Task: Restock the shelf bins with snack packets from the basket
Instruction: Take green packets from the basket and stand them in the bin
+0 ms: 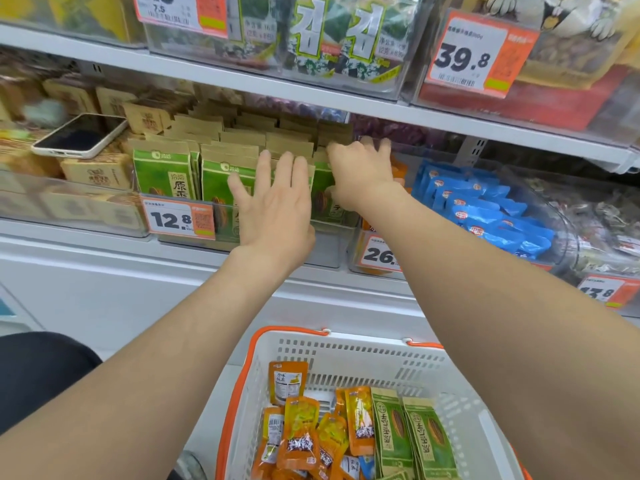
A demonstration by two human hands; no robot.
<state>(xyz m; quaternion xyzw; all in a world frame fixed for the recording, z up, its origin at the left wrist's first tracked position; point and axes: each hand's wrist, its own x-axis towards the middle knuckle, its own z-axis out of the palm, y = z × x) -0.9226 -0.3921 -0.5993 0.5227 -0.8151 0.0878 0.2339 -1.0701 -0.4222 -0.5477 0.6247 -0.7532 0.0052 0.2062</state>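
Head cam, nearest first: white slotted plastic basket w/ orange rim and handles (346,355) sits low centre, holding a heap of small orange foil snack packets (301,434) on its left side and upright green-and-tan paper packets (429,434) on its right. Both bare forearms reach up from it to the middle shelf. Left hand (277,206) is flat, fingers straight and slightly spread, pressed against the fronts of the binned green packets (162,174), gripping nothing. Right hand (360,171) is just beside it, further in; fingers curl over the tan tops at the row's right end w/ thumb on a packet front, so it appears to grip those packets. They stand upright in several rows inside a clear plastic shelf bin (325,251), a white-and-orange 12.8 price tag (178,220) on its front. Next bin right carries a 26 tag (379,254), partly hidden by the right arm; beyond it, glossy blue snack packets (491,209). Left bin has tan printed boxes (97,171) w/ a white-cased smartphone (81,135) lying screen-up on top. Upper shelf: green-and-white seaweed packs (332,39) and a 39.8 tag (481,57).
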